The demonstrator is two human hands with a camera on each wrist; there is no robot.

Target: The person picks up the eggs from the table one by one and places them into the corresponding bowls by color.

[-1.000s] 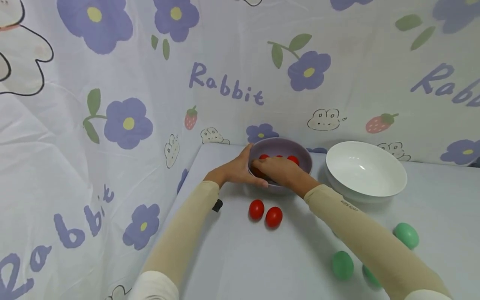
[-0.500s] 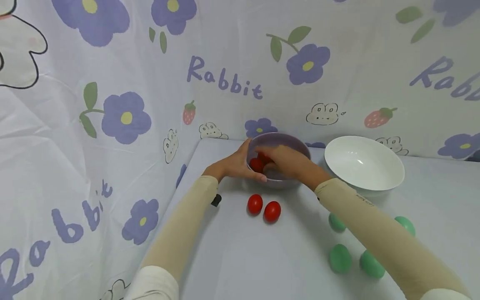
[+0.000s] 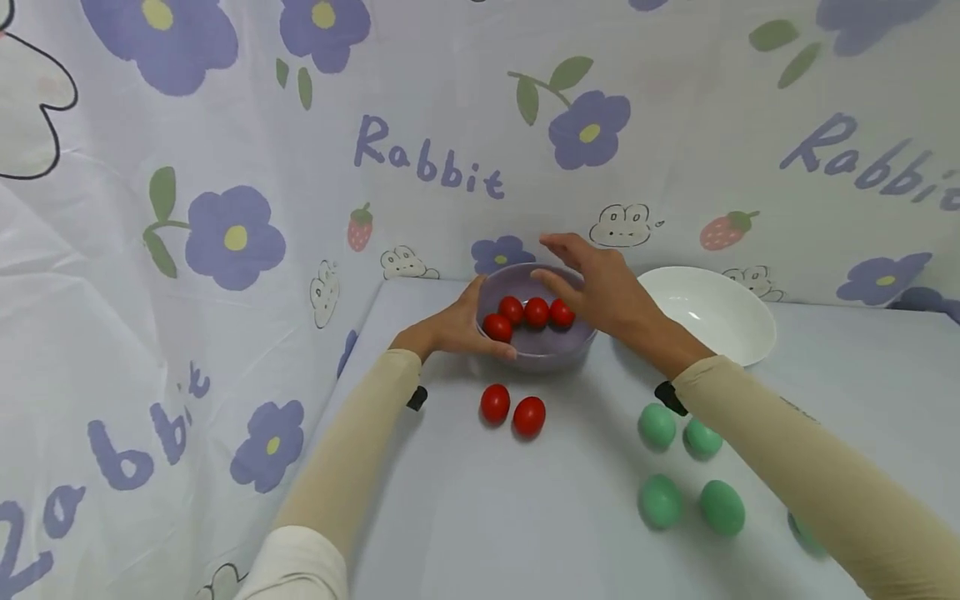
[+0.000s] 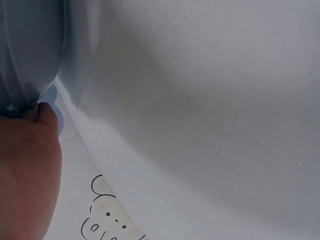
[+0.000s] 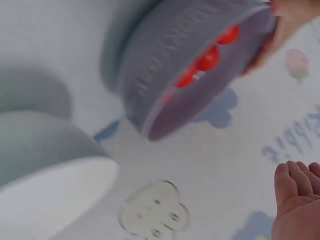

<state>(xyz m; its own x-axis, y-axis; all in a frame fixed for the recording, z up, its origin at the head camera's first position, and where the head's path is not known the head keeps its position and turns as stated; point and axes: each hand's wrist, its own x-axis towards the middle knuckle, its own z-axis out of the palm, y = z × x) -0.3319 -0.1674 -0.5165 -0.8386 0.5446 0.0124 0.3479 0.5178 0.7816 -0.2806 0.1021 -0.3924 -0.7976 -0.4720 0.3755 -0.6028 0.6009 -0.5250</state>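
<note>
A purple bowl (image 3: 542,362) stands near the back of the table with several red eggs (image 3: 536,312) inside. My left hand (image 3: 453,327) holds its left side, the thumb along the near wall and the fingers at the rim. Over the bowl's right edge, my right hand (image 3: 611,287) is raised with its fingers extended and nothing in them. The right wrist view shows that hand's fingers free of any object, apart from the bowl. Two more red eggs, one on the left (image 3: 495,404) and one on the right (image 3: 529,417), lie on the table in front.
A white bowl (image 3: 708,312) stands right of the purple one, partly hidden by my right hand and forearm. Several green eggs (image 3: 661,502) lie at the front right, one partly under the right sleeve. A printed cloth (image 3: 427,83) hangs behind and at the left.
My right hand was down inside the purple bowl among the red eggs; it has lifted out to the right, uncovering them. My left hand keeps its hold on the bowl.
</note>
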